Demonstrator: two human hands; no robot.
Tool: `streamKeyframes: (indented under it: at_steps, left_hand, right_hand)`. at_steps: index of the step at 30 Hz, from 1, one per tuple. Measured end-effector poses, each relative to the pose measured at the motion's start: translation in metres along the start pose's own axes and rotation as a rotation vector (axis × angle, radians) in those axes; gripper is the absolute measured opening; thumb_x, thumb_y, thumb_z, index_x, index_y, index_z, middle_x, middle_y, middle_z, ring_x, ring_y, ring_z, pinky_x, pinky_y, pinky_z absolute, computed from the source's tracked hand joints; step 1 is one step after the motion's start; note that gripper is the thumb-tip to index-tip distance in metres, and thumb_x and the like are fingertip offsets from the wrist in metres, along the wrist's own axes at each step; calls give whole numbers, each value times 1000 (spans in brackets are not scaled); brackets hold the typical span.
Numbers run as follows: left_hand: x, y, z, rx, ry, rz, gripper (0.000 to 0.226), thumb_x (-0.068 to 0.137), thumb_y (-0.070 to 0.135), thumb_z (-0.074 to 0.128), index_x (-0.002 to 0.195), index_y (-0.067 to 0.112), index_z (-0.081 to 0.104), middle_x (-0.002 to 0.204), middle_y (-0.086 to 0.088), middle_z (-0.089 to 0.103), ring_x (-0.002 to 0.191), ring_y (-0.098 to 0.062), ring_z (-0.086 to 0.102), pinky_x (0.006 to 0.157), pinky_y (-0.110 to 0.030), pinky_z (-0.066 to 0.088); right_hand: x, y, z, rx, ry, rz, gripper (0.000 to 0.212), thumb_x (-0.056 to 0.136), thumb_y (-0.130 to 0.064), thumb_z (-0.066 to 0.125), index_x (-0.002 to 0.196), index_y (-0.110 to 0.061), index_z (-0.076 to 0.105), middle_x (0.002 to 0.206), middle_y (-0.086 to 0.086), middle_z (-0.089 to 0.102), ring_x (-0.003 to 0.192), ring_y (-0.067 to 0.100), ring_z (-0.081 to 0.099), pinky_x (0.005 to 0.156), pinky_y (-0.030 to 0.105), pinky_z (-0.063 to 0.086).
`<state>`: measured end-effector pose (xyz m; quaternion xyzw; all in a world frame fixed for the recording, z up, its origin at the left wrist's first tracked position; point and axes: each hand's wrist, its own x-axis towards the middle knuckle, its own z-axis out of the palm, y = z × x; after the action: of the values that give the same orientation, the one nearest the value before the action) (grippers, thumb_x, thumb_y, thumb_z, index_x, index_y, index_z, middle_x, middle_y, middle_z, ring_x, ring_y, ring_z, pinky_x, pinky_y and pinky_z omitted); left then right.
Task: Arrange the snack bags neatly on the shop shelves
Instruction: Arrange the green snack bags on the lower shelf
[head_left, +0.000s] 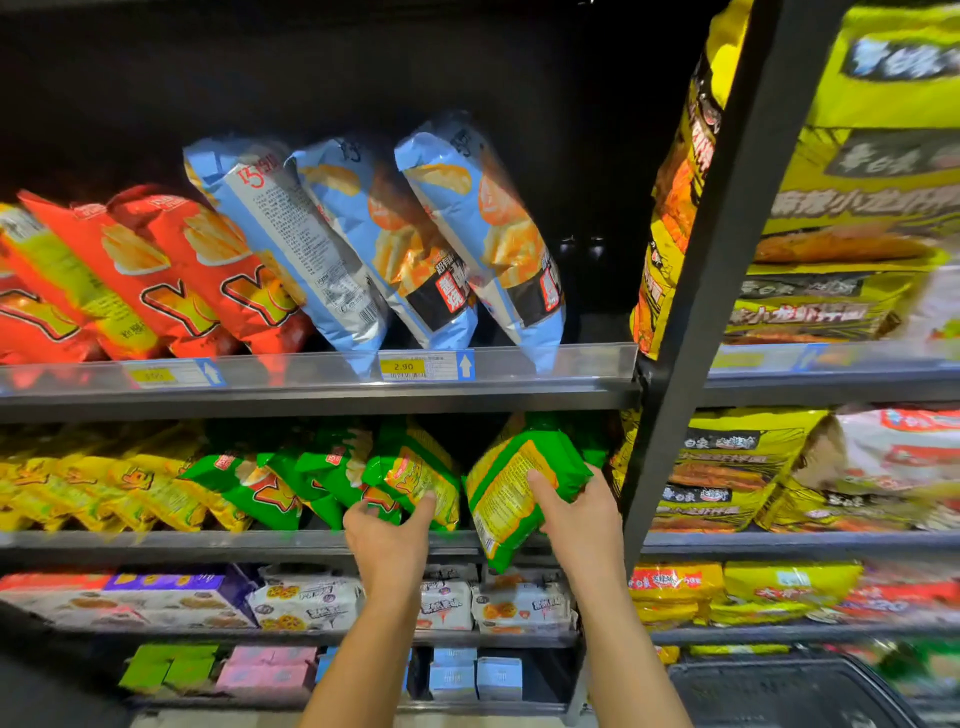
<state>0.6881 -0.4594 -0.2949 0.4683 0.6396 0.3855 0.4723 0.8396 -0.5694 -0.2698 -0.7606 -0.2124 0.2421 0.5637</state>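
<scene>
A row of green snack bags (332, 478) leans on the middle shelf (208, 543). My right hand (579, 514) grips one green bag (511, 493) by its lower side, tilted, its bottom corner hanging over the shelf edge at the row's right end. My left hand (387, 530) reaches to the rightmost bag of the row (415, 467); its thumb presses the bag's front and its fingers curl at the lower edge of the neighbouring bags. A gap separates the held bag from the row.
Blue chip bags (426, 234) and red bags (171, 270) lean on the upper shelf (519, 384). Yellow bags (104, 483) fill the middle shelf's left. A dark upright post (691, 312) stands right of my right hand, with yellow packs (857, 208) beyond. Biscuit packs (306, 597) lie below.
</scene>
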Motion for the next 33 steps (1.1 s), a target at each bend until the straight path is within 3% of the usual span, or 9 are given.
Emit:
streamKeyframes:
  at_steps: [3,6,11,15,18,20,24,29,33]
  left_hand:
    - [-18,4,-8,4,-12,90,97,84,42,87,155,7,32,153,-11,40,136,-31,47,109,-50,45]
    - [-40,8,-19,15,-105,229,89,85,51,83,154,15,40,153,-4,42,143,-25,43,117,-49,41]
    - [-87,24,-36,17,-508,317,43,94,48,69,131,38,51,141,16,55,137,-5,49,113,-34,41]
    - [-110,27,-45,15,-732,212,50,82,73,72,126,51,64,130,18,72,122,-9,68,112,-45,48]
    - [-122,21,-44,-6,-712,213,46,79,75,71,117,50,71,120,11,78,115,-16,74,108,-55,52]
    - [-131,19,-42,11,-666,225,51,74,84,71,113,51,72,118,12,78,113,-16,74,106,-56,53]
    - [-143,15,-43,21,-632,212,61,66,87,68,113,50,72,116,12,79,111,-16,74,104,-55,55]
    - [-154,32,-53,63,-717,181,53,88,85,49,119,47,70,116,21,75,107,7,70,100,-36,54]
    - [-149,48,-66,-144,-695,0,88,84,85,29,136,23,63,127,0,76,117,-18,73,99,-48,56]
  right_hand:
    - [-17,2,-15,17,-93,-32,28,93,-48,76,113,-37,60,105,-19,70,98,1,67,92,43,60]
    - [-33,4,-28,98,-184,-40,37,90,-54,77,120,-35,66,113,-17,76,109,6,70,100,45,58]
    - [-60,1,-51,379,-406,48,40,94,-46,72,130,-28,69,123,-4,77,117,17,72,109,52,53]
    - [-81,3,-63,496,-443,97,47,90,-50,67,127,-22,72,123,3,78,119,22,72,112,53,50]
    - [-97,5,-66,431,-425,73,51,88,-62,63,128,-30,66,114,-10,79,105,3,75,95,33,60]
    - [-106,8,-64,325,-402,34,28,93,-63,59,115,-46,57,104,-26,70,87,-17,68,77,15,55]
    - [-116,6,-63,243,-284,-39,60,74,-78,64,117,-37,60,114,-12,73,100,0,72,95,42,59]
    - [-119,9,-69,291,-222,-30,60,76,-74,62,119,-33,68,113,-11,77,105,8,74,94,41,60]
    - [-116,13,-79,530,-283,201,56,91,-64,52,129,-27,69,115,0,80,108,20,77,90,43,61]
